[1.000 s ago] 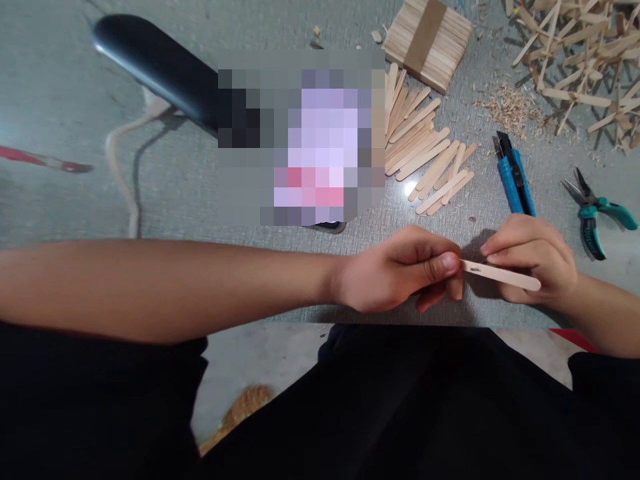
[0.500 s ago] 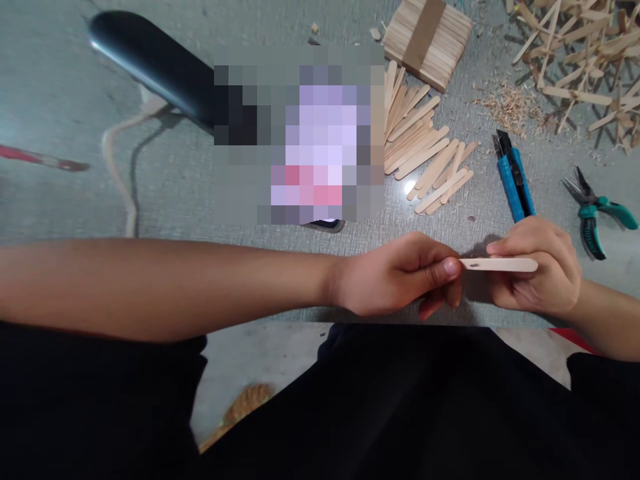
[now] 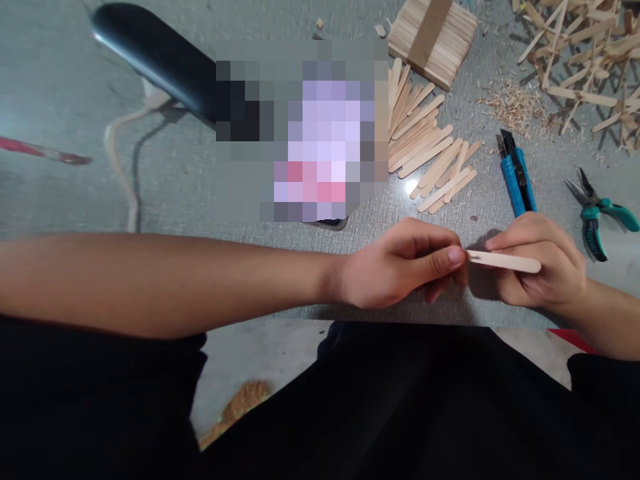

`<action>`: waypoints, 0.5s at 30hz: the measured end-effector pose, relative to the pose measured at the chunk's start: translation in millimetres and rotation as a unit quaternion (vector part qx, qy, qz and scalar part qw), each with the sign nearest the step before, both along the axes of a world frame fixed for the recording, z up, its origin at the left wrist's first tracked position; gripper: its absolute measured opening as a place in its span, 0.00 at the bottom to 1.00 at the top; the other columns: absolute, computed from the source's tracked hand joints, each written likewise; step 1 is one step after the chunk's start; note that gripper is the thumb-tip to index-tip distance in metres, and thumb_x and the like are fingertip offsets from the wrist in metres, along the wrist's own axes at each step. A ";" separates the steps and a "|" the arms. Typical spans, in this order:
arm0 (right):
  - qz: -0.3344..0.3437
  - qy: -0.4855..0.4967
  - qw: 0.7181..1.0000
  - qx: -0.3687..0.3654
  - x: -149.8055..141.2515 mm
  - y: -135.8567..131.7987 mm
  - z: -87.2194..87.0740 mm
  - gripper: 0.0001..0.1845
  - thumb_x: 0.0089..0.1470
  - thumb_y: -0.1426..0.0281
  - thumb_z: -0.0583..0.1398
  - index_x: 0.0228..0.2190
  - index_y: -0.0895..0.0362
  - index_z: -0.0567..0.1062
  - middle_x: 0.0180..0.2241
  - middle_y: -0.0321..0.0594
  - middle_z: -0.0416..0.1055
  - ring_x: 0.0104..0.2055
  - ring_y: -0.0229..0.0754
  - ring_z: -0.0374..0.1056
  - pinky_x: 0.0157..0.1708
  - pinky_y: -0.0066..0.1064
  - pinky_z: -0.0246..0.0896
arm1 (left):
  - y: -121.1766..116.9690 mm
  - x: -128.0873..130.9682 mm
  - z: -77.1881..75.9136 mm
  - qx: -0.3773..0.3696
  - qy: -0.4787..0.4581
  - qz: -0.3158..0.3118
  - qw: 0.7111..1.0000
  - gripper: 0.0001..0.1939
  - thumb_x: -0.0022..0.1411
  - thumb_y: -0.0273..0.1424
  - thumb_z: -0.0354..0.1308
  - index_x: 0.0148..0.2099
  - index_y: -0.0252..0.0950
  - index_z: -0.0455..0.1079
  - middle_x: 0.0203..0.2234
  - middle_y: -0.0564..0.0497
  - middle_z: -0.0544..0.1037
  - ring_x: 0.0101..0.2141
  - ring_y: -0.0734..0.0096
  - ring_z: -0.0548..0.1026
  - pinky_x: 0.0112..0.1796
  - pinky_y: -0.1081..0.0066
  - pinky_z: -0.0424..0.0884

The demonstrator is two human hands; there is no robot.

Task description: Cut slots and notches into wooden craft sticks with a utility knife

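A pale wooden craft stick [image 3: 505,261] lies level between both my hands, just above the table's near edge. My left hand [image 3: 400,270] pinches its left end between thumb and curled fingers; a small dark notch shows near that end. My right hand [image 3: 543,267] is closed around the stick's right half, fingers over the top. Behind the hands lies a loose heap of craft sticks [image 3: 425,150].
A blue utility knife [image 3: 517,177] lies right behind my right hand, green-handled pliers [image 3: 597,213] further right. A banded stick bundle [image 3: 433,37], shavings [image 3: 510,107] and a glued stick lattice [image 3: 585,60] sit at the back. A black object [image 3: 155,60], a cord [image 3: 123,170] and a red tool [image 3: 40,152] lie left.
The stick has tipped slightly, first levelling out and then dipping a little at its right end; my right-hand fingers shifted their hold along it. Both hands stayed in place.
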State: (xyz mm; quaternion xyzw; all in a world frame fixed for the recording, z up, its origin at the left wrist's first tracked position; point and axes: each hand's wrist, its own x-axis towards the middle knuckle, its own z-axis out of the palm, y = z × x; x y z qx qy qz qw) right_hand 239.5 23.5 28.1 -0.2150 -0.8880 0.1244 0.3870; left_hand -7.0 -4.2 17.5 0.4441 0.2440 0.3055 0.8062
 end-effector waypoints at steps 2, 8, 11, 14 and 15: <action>-0.004 -0.003 1.000 -0.010 0.8 -1.7 0.0 0.08 0.68 0.71 0.68 0.39 0.49 0.74 0.35 0.36 0.82 0.29 0.42 0.77 0.27 0.38 0.75 | 1.0 0.4 0.1 -0.002 -0.001 0.013 1.000 0.32 0.73 0.58 0.66 0.35 0.32 0.76 0.19 0.54 0.75 0.20 0.79 0.68 0.23 0.77 0.63; -0.039 -0.010 0.999 0.015 1.4 -4.4 1.5 0.07 0.69 0.73 0.67 0.40 0.49 0.75 0.34 0.37 0.82 0.30 0.43 0.77 0.27 0.39 0.74 | 0.1 -0.6 -1.2 0.002 0.004 0.014 1.000 0.31 0.77 0.57 0.62 0.36 0.32 0.78 0.18 0.52 0.75 0.19 0.77 0.67 0.22 0.76 0.60; -0.030 -0.014 0.999 0.023 1.4 -4.2 2.9 0.05 0.68 0.73 0.68 0.41 0.53 0.76 0.34 0.39 0.82 0.31 0.42 0.77 0.28 0.38 0.73 | -0.9 -1.2 -1.9 0.001 0.001 0.005 1.000 0.31 0.78 0.56 0.62 0.36 0.32 0.78 0.18 0.52 0.75 0.19 0.77 0.68 0.22 0.75 0.61; -0.032 -0.027 0.999 0.004 2.0 -4.7 5.3 0.06 0.68 0.74 0.68 0.41 0.53 0.77 0.34 0.39 0.81 0.32 0.42 0.78 0.31 0.38 0.74 | -1.3 -1.3 -2.7 -0.011 -0.009 0.000 1.000 0.32 0.76 0.57 0.63 0.36 0.31 0.78 0.18 0.53 0.74 0.19 0.78 0.69 0.22 0.76 0.61; -0.027 -0.031 0.999 -0.008 1.9 -5.0 6.3 0.06 0.69 0.74 0.67 0.42 0.52 0.76 0.34 0.39 0.81 0.32 0.42 0.78 0.31 0.38 0.75 | -1.2 -1.3 -2.8 -0.016 -0.011 0.000 1.000 0.32 0.75 0.58 0.64 0.36 0.31 0.78 0.18 0.53 0.74 0.19 0.78 0.69 0.22 0.76 0.62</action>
